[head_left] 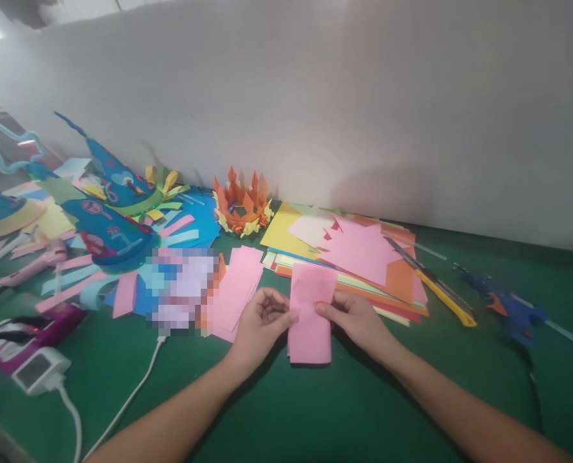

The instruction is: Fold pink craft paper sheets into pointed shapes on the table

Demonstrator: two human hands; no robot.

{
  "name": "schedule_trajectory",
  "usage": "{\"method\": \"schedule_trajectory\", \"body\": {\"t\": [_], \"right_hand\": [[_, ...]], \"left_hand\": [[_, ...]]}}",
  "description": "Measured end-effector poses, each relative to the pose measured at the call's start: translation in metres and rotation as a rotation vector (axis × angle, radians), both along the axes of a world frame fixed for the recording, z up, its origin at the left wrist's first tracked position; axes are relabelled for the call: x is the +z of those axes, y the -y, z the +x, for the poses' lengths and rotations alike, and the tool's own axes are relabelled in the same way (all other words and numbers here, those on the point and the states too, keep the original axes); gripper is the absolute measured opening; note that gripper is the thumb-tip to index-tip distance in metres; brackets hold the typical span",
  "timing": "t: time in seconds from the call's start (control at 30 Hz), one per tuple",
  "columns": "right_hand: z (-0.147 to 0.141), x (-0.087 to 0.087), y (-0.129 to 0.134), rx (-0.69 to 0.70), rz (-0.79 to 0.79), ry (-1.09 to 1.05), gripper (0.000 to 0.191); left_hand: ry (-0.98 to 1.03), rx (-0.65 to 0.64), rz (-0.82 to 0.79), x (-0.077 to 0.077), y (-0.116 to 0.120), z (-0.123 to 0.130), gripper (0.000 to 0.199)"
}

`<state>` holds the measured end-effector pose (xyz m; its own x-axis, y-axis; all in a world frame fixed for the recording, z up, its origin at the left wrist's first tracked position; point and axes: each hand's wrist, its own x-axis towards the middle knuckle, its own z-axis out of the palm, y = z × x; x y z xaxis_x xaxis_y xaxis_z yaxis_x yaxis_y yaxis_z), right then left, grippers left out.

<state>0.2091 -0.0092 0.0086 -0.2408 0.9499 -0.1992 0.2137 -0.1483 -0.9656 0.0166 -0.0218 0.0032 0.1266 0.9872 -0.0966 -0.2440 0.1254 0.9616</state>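
Observation:
A folded pink paper [311, 337] is held upright between my two hands above the green table. My left hand [265, 321] pinches its left edge with thumb and curled fingers. On the right edge, my right hand [351, 318] grips the paper, its thumb on the front face and its fingers behind. Just left of my left hand lie pink paper strips [235, 289]. Behind the held paper is a pile of coloured sheets [286, 228], topped by a pink zigzag-edged piece [358, 247].
An orange paper crown [242, 206] stands by the wall. Blue cone hats [110, 235] crowd the left, near a power strip [35, 337] with white cables. A yellow cutter [443, 296] and a blue glue gun [508, 305] lie on the green table [392, 418] at right.

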Motion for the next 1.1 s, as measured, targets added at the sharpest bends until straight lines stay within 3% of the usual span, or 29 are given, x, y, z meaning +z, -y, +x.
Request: {"method": "schedule_trajectory", "body": {"t": [0.57,0.77,0.83,0.93,1.0,1.07,1.1], "right_hand": [[0.0,-0.002,0.0,0.014,0.04,-0.002,0.035],[-0.002,-0.008,0.001,-0.005,0.055,-0.033,0.032],[-0.003,-0.011,0.003,-0.054,0.127,-0.025,0.032],[-0.004,-0.011,0.007,-0.086,0.373,0.149,0.03],[-0.005,-0.008,0.011,0.003,0.588,0.331,0.018],[-0.006,-0.003,0.014,0.226,0.765,0.416,0.007],[-0.007,-0.002,0.015,0.334,0.832,0.42,0.012]], "left_hand": [[-0.096,0.054,0.041,-0.002,0.0,0.0,0.024],[-0.327,0.003,0.217,-0.002,-0.003,-0.007,0.004],[-0.44,0.008,0.275,-0.004,-0.007,-0.011,0.011],[-0.584,0.03,0.326,-0.006,-0.013,-0.017,0.013],[-0.654,0.024,0.354,-0.008,-0.016,-0.019,0.013],[-0.696,0.008,0.389,-0.008,-0.017,-0.02,0.014],[-0.712,0.0,0.411,-0.008,-0.017,-0.021,0.014]]}}
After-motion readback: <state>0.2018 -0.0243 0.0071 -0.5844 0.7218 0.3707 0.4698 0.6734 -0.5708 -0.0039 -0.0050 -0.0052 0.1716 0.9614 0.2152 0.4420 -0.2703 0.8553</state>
